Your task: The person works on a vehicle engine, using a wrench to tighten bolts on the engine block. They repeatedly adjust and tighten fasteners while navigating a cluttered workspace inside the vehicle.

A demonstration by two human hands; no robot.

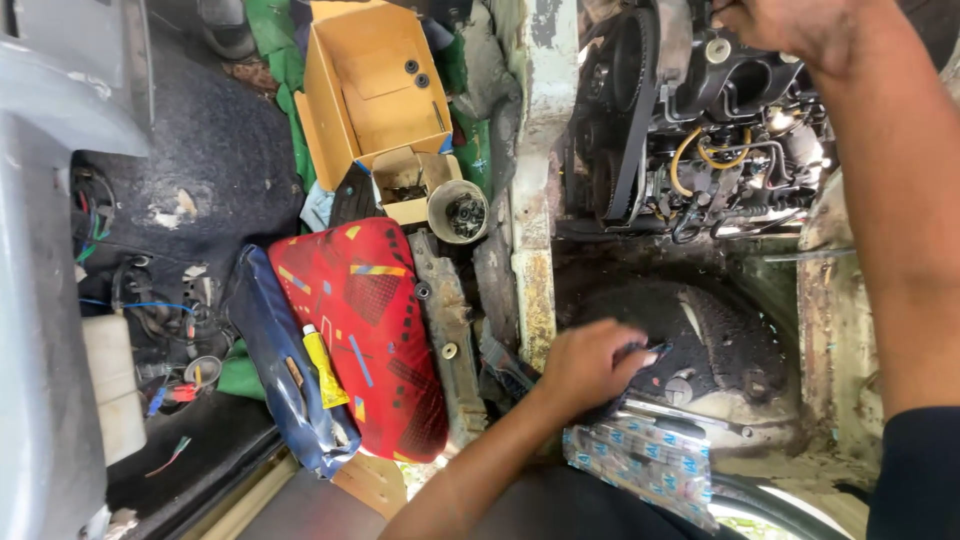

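Gripping dark cloth [640, 362], left hand [585, 365] fingers curled around it; right hand [790, 25] on engine [720, 120], fingers cannot tell.

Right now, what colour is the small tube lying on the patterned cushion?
Yellow, white cap; the tube shows best in the head view.

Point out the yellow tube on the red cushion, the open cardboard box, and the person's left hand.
yellow tube [324, 366], head view, middle of its body.
open cardboard box [372, 90], head view, bare inner floor.
left hand [590, 365], head view, back of the hand, which grips something dark.
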